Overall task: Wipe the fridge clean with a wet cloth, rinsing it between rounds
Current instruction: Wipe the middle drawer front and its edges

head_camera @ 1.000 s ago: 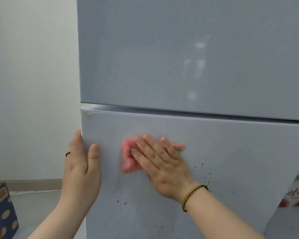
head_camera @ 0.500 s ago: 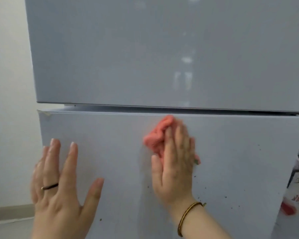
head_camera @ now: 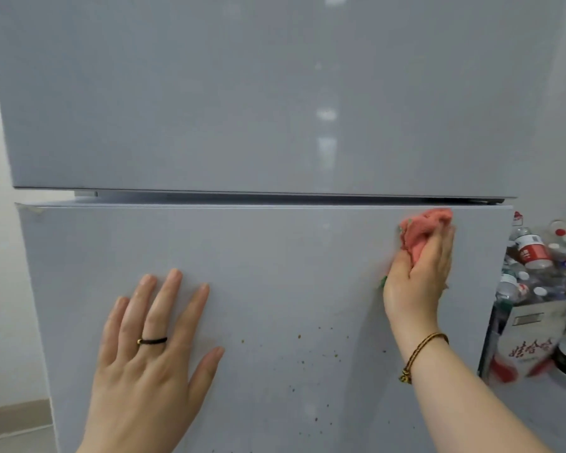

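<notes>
Up high, right hand (head_camera: 417, 273) presses crumpled cloth (head_camera: 420, 232) against glossy fridge (head_camera: 275, 273).

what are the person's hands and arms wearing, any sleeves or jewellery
No sleeves show: both forearms are bare as far as the frame reaches. The left hand wears a thin black band ring with a small gold bead on one finger. The right hand has no ring in view; its wrist carries a slim braided cord bracelet, gold and dark, with a small knot hanging from it.

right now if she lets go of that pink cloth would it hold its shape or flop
Probably flop: the crumpled pink cloth bunches into soft folds under the right hand. It looks light, since fingers alone press it to the grey lower fridge door. If wet, it might cling briefly.
</notes>
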`<state>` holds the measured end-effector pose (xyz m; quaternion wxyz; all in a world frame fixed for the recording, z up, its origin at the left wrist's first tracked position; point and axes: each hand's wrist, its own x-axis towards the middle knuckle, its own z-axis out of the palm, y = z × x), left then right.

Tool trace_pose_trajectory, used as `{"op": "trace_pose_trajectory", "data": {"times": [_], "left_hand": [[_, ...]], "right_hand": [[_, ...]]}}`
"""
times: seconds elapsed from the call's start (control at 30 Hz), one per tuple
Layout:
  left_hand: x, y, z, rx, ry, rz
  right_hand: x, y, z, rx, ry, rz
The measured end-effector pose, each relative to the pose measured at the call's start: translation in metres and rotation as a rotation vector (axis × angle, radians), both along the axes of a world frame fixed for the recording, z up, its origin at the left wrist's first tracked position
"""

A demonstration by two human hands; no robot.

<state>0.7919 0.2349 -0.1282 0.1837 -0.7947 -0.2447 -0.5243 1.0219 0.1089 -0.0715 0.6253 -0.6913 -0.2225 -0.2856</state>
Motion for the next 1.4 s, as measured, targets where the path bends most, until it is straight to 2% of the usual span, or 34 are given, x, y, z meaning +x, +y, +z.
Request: {"op": "trace_pose_trajectory", "data": {"times": [0.03,0.07,0.1,0.13,0.2,0.23,0.27,0.3,0.33,0.47,0.6,0.7,0.77,0.93,1.03,1.1,1.2,1.3,1.4], "left_hand": [[0.002,-0.001,-0.001,0.005,-0.007,0.003],[0.004,-0.002,-0.001,0.008,-0.017,0.008],[0.006,-0.002,-0.001,0.012,-0.025,0.017],[0.007,-0.002,-0.002,0.018,-0.031,0.028],[0.009,-0.002,-0.003,0.031,-0.042,0.039],[0.009,-0.002,-0.004,0.04,-0.049,0.041],[0.009,-0.001,-0.004,0.052,-0.053,0.042],[0.009,-0.001,-0.005,0.063,-0.054,0.04],[0.009,0.001,-0.006,0.069,-0.054,0.033],[0.011,0.005,-0.008,0.081,-0.032,0.028],[0.012,0.003,-0.007,0.078,-0.028,0.055],[0.011,0.003,-0.008,0.076,-0.021,0.072],[0.013,0.001,-0.009,0.061,-0.026,0.088],[0.025,-0.008,-0.011,-0.039,-0.084,0.103],[0.033,-0.016,-0.007,0.081,-0.09,0.078],[0.042,-0.022,-0.005,0.162,-0.081,0.014],[0.059,-0.028,0.001,0.225,-0.007,-0.032],[0.07,-0.026,0.007,0.246,0.071,0.008],[0.071,-0.025,0.007,0.238,0.098,0.059]], "right_hand": [[-0.007,0.007,0.005,0.11,0.051,0.065],[-0.015,0.014,0.01,0.17,-0.009,0.094],[-0.024,0.022,0.013,0.168,-0.167,0.098],[-0.032,0.029,0.012,0.088,-0.386,0.114],[-0.035,0.039,-0.001,-0.212,-0.855,0.094],[-0.029,0.04,-0.007,-0.323,-1.023,0.081],[-0.024,0.038,-0.009,-0.373,-1.093,0.071],[-0.016,0.036,-0.011,-0.36,-1.084,0.044],[-0.008,0.033,-0.012,-0.309,-1.023,0.013],[0.022,0.015,-0.023,-0.009,-0.567,-0.096],[0.046,-0.009,-0.021,0.245,0.073,-0.12],[0.054,-0.019,-0.012,0.324,0.313,-0.117],[0.051,-0.018,-0.005,0.267,0.332,-0.122],[0.041,-0.017,0.0,0.013,-0.078,-0.011],[0.052,-0.027,-0.002,-0.028,-0.123,0.036],[0.064,-0.035,-0.011,0.047,-0.046,0.03],[0.079,-0.046,-0.036,0.171,0.181,-0.036],[0.093,-0.052,-0.06,0.27,0.355,-0.055],[0.106,-0.054,-0.052,0.423,0.495,0.003]]}}
